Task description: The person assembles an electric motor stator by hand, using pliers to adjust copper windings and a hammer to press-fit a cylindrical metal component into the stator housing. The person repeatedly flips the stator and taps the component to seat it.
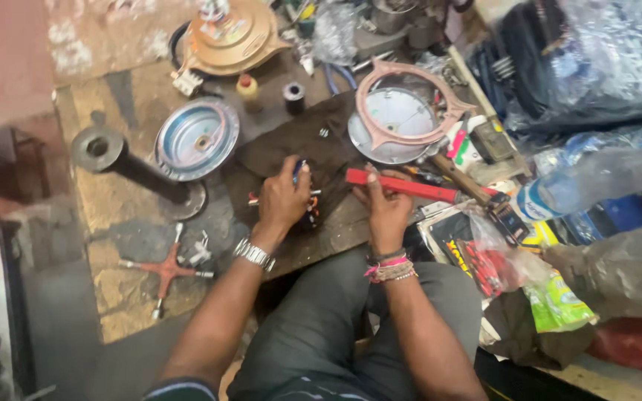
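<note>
My left hand (pixel 284 197) is closed around a small part with red and dark wires (pixel 310 212), resting on a dark brown cloth (pixel 321 145). A silver watch sits on that wrist. My right hand (pixel 386 208), with bracelets at the wrist, grips the end of a long red bar-shaped tool (pixel 403 186) that points to the right over the wooden board. The two hands are close together above my dark-trousered lap.
A pink fan frame (pixel 380 74) lies on a round metal plate (pixel 399 119). A silver bowl-shaped cover (pixel 196 137), a dark metal pipe stand (pixel 113 157), a copper-coloured motor housing (pixel 228 37), a red cross wrench (pixel 166 269), a plastic bottle (pixel 596 178) and bags crowd the sides.
</note>
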